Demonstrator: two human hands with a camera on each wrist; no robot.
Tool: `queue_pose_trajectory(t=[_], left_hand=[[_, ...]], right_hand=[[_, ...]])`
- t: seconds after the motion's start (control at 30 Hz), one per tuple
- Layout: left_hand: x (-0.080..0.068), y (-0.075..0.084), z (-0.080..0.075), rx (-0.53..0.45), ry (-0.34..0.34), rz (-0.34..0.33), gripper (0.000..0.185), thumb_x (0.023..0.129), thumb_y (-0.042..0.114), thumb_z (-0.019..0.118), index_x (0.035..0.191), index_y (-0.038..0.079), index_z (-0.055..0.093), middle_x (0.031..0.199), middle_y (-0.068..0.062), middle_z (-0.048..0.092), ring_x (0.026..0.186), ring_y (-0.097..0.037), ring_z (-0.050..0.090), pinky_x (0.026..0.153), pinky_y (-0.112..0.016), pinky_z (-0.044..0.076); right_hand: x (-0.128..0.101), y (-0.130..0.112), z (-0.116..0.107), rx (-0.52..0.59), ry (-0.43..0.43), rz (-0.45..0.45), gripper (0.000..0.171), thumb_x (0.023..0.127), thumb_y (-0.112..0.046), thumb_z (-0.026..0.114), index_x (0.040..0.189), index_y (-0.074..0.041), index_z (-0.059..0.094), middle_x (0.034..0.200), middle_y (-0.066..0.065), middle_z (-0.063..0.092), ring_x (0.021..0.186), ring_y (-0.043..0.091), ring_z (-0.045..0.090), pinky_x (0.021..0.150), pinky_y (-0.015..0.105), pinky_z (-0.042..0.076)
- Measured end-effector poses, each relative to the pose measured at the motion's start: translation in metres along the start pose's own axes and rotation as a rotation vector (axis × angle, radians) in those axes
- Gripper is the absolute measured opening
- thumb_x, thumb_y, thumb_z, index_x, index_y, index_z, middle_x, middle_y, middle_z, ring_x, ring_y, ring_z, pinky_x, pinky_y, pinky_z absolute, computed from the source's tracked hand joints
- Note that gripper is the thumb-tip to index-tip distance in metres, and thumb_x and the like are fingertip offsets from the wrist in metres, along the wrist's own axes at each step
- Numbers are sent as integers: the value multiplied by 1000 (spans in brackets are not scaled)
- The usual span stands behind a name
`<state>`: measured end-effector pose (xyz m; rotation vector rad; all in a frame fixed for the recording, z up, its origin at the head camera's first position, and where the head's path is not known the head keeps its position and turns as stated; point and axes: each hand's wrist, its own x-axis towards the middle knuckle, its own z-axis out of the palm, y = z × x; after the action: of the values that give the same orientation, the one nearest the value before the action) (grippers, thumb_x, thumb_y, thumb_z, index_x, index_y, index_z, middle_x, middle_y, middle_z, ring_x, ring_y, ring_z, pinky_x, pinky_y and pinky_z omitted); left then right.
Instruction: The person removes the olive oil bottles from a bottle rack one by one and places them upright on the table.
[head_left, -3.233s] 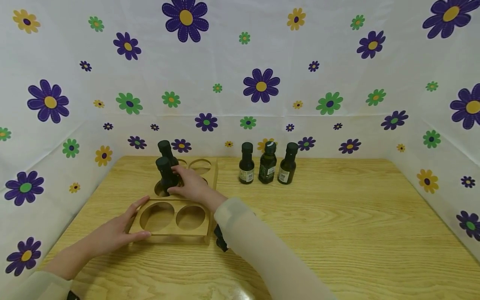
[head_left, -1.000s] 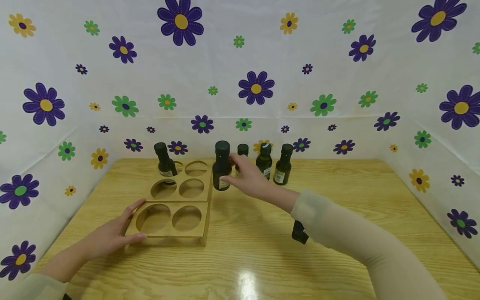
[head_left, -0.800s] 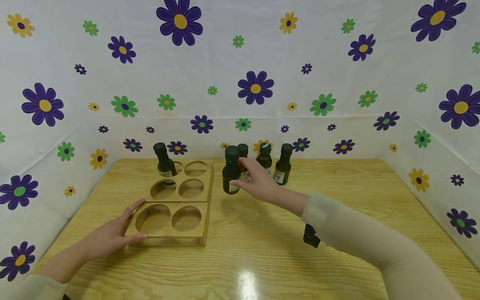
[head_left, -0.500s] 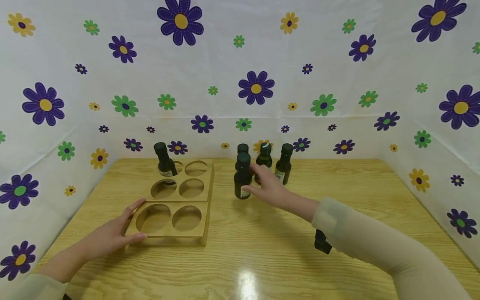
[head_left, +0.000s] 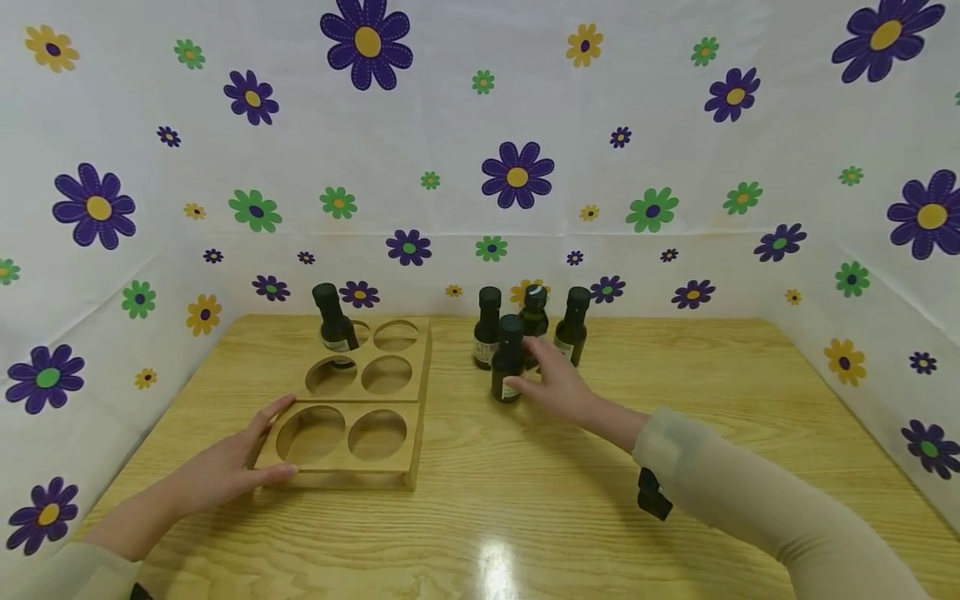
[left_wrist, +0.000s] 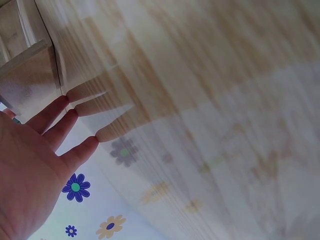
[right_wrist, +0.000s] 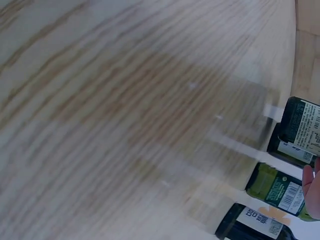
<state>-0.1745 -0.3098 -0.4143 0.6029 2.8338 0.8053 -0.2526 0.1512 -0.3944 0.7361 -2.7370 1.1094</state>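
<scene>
My right hand (head_left: 558,385) grips a small dark sauce bottle (head_left: 507,367) with a black cap and pale label, thumb low on its side. It is upright, in front of three similar bottles; in the right wrist view the held bottle (right_wrist: 301,125) overlaps one of them, its base towards the camera. My left hand (head_left: 225,465) rests at the left side of a stepped wooden bottle rack (head_left: 360,464), thumb at its front edge. In the left wrist view, three straight fingers of the left hand (left_wrist: 30,170) touch the tabletop. Another dark bottle (head_left: 334,325) stands in the rack's rear left hole.
Behind the held bottle stand a left bottle (head_left: 487,329), a greener middle bottle (head_left: 534,317) and a right bottle (head_left: 574,333). The rack's other round holes hold no bottles. A flowered cloth (head_left: 420,150) walls the back and sides of the wooden table (head_left: 712,400).
My right hand has lifted the bottle out of the rack's middle-row left hole and carried it right, then lower, to in front of the three bottles. The left hand has stayed at the rack.
</scene>
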Motion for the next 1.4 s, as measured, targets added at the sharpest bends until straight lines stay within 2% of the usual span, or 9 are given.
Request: queue_pose_trajectory(t=[0.23, 0.7, 1.1, 1.23, 1.4], left_hand=[[1, -1, 2, -1, 3, -8, 92, 92, 43, 66, 157, 26, 4, 146, -33, 34, 127, -53, 39, 88, -66, 40], [0, 1, 1, -4, -4, -6, 92, 92, 41, 66, 157, 25, 3, 147, -33, 33, 127, -54, 39, 88, -66, 41], [-1, -1, 2, -13, -9, -9, 92, 92, 41, 66, 157, 25, 3, 148, -33, 30, 128, -55, 38, 88, -66, 41], [-1, -2, 3, -16, -10, -11, 92, 92, 42, 66, 157, 25, 3, 148, -33, 30, 128, -55, 37, 89, -66, 40], [-1, -1, 2, -14, -6, -7, 92, 92, 41, 66, 157, 26, 3, 147, -33, 32, 128, -54, 38, 88, -66, 41]], right_hand=[[-2, 6, 1, -16, -23, 30, 65, 91, -17, 70, 140, 12, 39, 133, 28, 50, 117, 38, 52, 90, 47, 47], [0, 14, 5, 5, -29, 41, 65, 92, -21, 69, 140, 10, 39, 130, 26, 51, 116, 37, 53, 90, 47, 48], [-1, 11, 8, 62, -37, 64, 66, 92, -21, 70, 142, 8, 37, 130, 24, 53, 117, 37, 53, 92, 48, 47], [-5, 10, 4, 114, 3, 57, 66, 91, -19, 71, 141, 5, 38, 128, 20, 54, 117, 36, 52, 92, 48, 45], [-8, 7, -6, 194, 91, 38, 62, 89, -14, 73, 140, 1, 40, 131, 19, 53, 119, 37, 50, 91, 52, 44]])
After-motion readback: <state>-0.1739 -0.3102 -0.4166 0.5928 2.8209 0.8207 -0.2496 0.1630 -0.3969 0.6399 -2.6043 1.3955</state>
